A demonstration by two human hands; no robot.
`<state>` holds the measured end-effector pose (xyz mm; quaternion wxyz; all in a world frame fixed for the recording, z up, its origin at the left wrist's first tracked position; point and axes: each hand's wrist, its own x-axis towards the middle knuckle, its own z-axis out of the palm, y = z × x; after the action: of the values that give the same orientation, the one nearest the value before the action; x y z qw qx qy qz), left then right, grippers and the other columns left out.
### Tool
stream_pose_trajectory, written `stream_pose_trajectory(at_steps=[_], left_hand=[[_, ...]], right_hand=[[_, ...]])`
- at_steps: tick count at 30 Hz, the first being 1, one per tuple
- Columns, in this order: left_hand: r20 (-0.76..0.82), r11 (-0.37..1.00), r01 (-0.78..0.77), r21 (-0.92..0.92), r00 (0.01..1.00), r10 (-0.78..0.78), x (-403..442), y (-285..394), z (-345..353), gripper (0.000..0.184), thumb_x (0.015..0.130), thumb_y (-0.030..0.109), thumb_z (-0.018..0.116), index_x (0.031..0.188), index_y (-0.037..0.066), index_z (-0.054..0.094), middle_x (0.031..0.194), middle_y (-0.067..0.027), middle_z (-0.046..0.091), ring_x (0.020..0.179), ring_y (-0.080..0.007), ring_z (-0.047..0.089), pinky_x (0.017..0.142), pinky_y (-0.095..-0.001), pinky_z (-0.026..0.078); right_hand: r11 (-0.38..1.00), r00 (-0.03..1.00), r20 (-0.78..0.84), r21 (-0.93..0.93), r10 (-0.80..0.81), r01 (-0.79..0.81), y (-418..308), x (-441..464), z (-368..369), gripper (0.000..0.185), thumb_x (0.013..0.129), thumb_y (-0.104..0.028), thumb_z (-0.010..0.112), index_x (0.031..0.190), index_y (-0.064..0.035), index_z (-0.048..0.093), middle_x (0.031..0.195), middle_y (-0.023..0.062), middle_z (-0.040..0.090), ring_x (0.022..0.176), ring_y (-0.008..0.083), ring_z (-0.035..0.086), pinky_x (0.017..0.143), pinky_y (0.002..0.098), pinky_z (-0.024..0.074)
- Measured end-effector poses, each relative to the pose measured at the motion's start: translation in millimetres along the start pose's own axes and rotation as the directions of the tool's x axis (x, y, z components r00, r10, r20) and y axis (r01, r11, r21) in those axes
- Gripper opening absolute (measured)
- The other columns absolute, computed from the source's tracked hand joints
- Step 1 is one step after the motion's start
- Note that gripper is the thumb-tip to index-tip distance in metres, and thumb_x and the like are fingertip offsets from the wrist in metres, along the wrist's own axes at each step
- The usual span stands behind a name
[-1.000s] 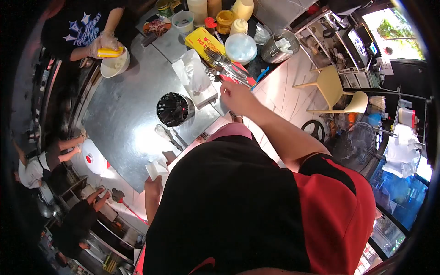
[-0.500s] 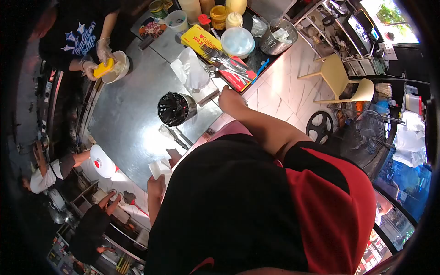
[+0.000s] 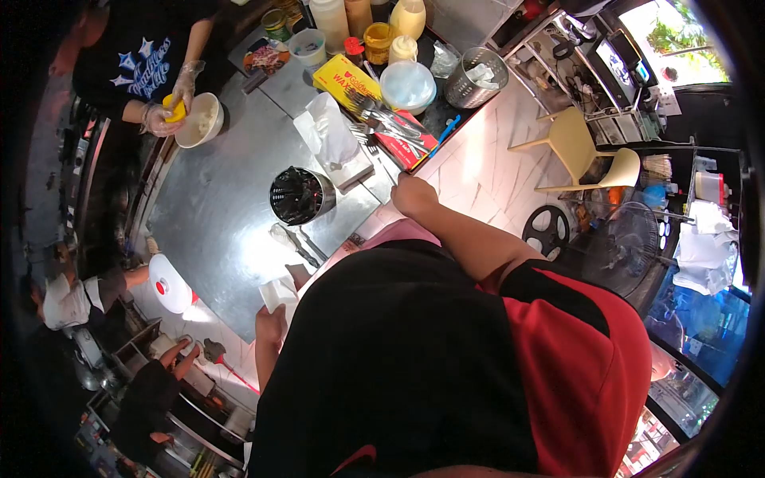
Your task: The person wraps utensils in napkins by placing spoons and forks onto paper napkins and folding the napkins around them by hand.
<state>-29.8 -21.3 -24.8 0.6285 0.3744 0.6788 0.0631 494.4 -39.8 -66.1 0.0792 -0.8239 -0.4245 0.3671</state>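
Observation:
My left hand (image 3: 271, 325) is closed on a folded white tissue (image 3: 279, 293) at the table's front edge. By the table's right corner, my right hand (image 3: 415, 196) is closed on the thin handle of a fork (image 3: 386, 162), its tines toward the cutlery pile. That pile of forks and spoons (image 3: 388, 126) lies on a red box (image 3: 408, 150) and a yellow box (image 3: 344, 78). Left of it, white tissues in clear plastic (image 3: 330, 137) rest on a holder. A metal canister lined with black plastic (image 3: 301, 196) stands on the steel table (image 3: 215, 199), with wrapped cutlery (image 3: 295, 243) beside it.
Across the table, a person's gloved hands (image 3: 170, 115) hold a yellow item over a white bowl (image 3: 199, 121). Sauce bottles (image 3: 408, 19), a lidded tub (image 3: 408, 86) and a perforated canister (image 3: 476, 78) stand at the back. A chair (image 3: 575, 151) is at right; two other people are at lower left.
My right hand has drawn back from the cutlery pile toward me, with a fork handle now showing at its fingers. My left hand keeps the tissue. The other person's yellow item has moved at the bowl.

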Motion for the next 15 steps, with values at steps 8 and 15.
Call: stream_pose_trajectory(at_steps=[8, 15], left_hand=[[-0.052, 0.988, -0.07, 0.138, 0.996, 0.078, -11.6, 14.2, 20.0, 0.023, 0.1, 0.013, 0.069, 0.119, -0.001, 0.074, 0.091, -0.0013, 0.071, 0.073, -0.0105, 0.061, 0.066, -0.0301, 0.049], [-0.078, 0.99, -0.009, 0.144, 0.997, 0.021, -5.4, 5.8, 21.7, 0.032, 0.1, 0.014, 0.068, 0.125, -0.004, 0.072, 0.1, -0.0052, 0.075, 0.085, -0.0154, 0.067, 0.078, -0.0339, 0.054]], right_hand=[[0.952, 0.973, -0.073, 0.204, -0.219, 0.23, 36.4, -17.1, 12.6, 0.023, 0.098, -0.015, 0.059, 0.115, -0.0021, 0.065, 0.105, 0.0324, 0.073, 0.103, 0.0487, 0.073, 0.093, 0.059, 0.0549], [0.919, 0.955, 0.195, 0.369, -0.225, 0.141, 63.0, -67.3, -73.3, 0.018, 0.098, -0.019, 0.069, 0.099, -0.0031, 0.062, 0.089, 0.0189, 0.07, 0.086, 0.036, 0.072, 0.08, 0.0459, 0.0568]])
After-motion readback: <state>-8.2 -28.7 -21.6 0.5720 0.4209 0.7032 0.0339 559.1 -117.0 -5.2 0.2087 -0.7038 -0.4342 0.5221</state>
